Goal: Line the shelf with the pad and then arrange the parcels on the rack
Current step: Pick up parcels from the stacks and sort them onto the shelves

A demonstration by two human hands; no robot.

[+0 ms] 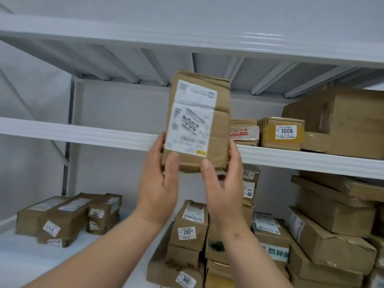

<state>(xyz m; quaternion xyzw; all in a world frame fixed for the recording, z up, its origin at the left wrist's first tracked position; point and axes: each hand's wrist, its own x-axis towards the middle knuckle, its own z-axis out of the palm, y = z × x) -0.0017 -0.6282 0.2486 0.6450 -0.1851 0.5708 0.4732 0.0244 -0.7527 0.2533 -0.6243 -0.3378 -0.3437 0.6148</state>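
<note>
Both hands clamp one brown parcel (197,121) upright before the middle shelf (83,134) — left hand (160,183) and right hand (224,183) gripping its lower corners, thumbs in front. Its white label is blurred. Shelved boxes read 1006 (286,132), 200 (187,232), 300 (186,280).

Parcel and rack, materials

Held parcel (197,121): creased matt brown cardboard, taped, with a smooth white paper label (190,119). Rack shelf (83,133): smooth, white-painted metal, faintly glossy. Stored boxes (336,121): matt brown cardboard, scuffed.
</note>
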